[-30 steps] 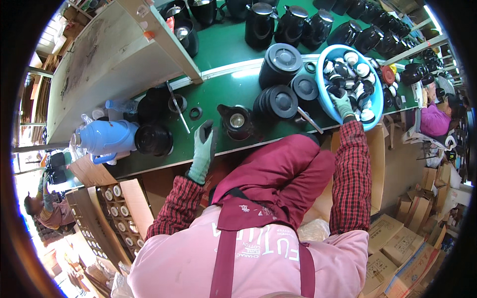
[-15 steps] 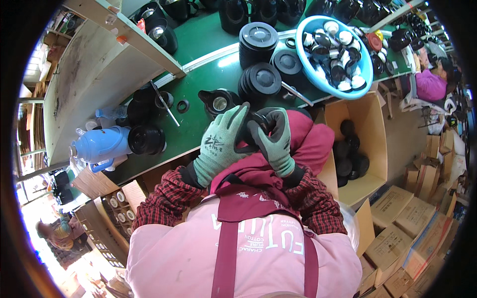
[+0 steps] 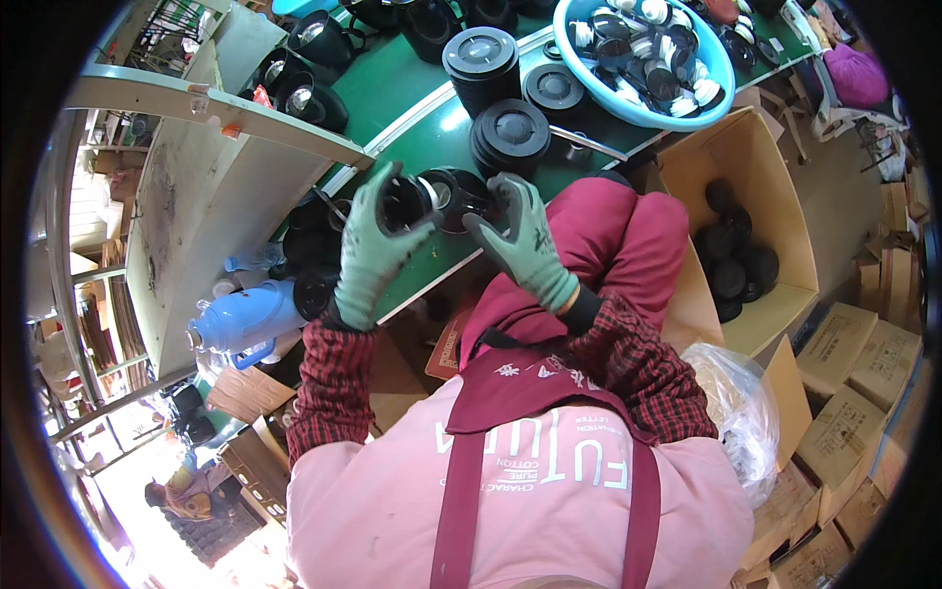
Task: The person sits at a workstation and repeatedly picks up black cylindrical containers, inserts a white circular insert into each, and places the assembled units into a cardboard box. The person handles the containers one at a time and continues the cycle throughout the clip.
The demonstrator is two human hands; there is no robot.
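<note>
My left hand [image 3: 371,250], in a green glove with dark fingertips, curves its thumb and fingers around a dark round piece [image 3: 400,203]. Beside that piece, a black pot [image 3: 456,199] with a pale inner rim is at the front edge of the green worktable [image 3: 432,257]. My right hand [image 3: 525,243], gloved alike, has its thumb and fingers bent around the pot's right side. Its fingertips hide part of what they touch. Just beyond, stacked black round lids [image 3: 512,131] stand close to the right fingers.
A light blue basin [image 3: 721,98] of black and white caps sits at the back right. An open carton [image 3: 790,285] with black round parts stands right of my knees. A blue thermos flask [image 3: 250,319] lies at the left, below a slanted board [image 3: 182,226]. Cartons [image 3: 834,344] fill the lower right.
My hands have moved apart and forward from over my lap to the table edge. The left now curves around a dark round piece, the right is at the pot. The view has shifted.
</note>
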